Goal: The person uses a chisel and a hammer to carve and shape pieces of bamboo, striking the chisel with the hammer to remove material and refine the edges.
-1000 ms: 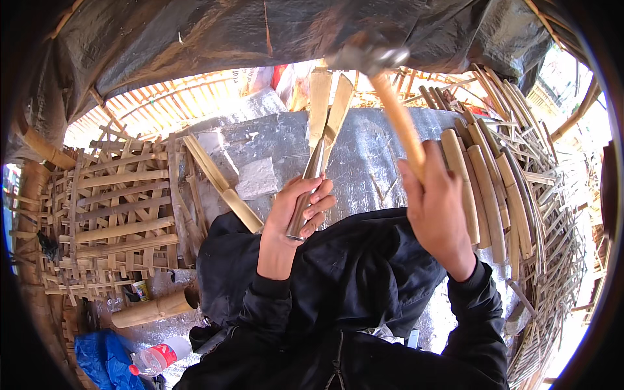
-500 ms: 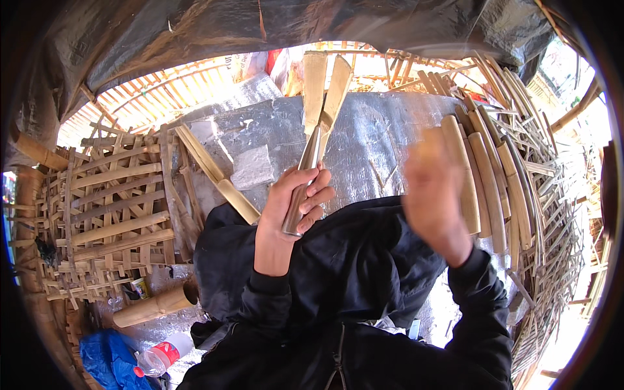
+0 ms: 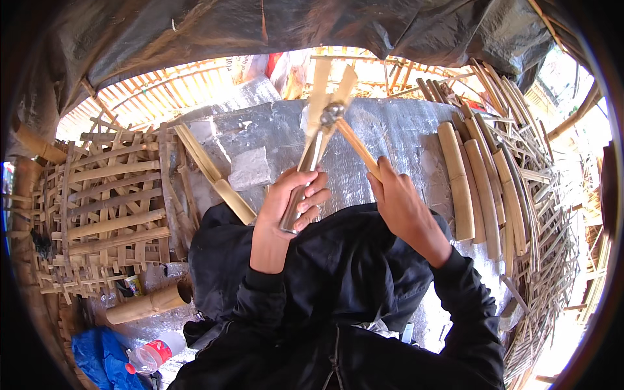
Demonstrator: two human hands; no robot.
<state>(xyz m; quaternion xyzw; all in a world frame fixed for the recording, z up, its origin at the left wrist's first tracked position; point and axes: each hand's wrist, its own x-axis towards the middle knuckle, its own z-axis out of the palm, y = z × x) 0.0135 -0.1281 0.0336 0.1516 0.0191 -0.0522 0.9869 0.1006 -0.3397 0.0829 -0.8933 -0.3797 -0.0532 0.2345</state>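
My left hand [image 3: 296, 198] is wrapped round the tubular handle of a shiny metal tool [image 3: 312, 153]. The tool's far end meets a bamboo piece [image 3: 318, 88] that parts into two blurred, spread strips. My right hand [image 3: 400, 201] grips a hammer [image 3: 358, 145] by its wooden handle. The metal hammer head lies over the place where the tool and the bamboo meet, hiding the tool's tip; whether it touches cannot be told.
Bamboo lengths [image 3: 457, 182] lie at the right beside piled thin strips [image 3: 552, 247]. Split bamboo [image 3: 200, 156], a pale block [image 3: 251, 168] and a woven bamboo panel [image 3: 117, 195] are at the left. A plastic bottle [image 3: 151, 357] and blue bag [image 3: 104, 357] lie near lower left.
My right hand has swung left and down, bringing the hammer onto the tool and bamboo; it was a raised blur before. My left hand stays almost in place.
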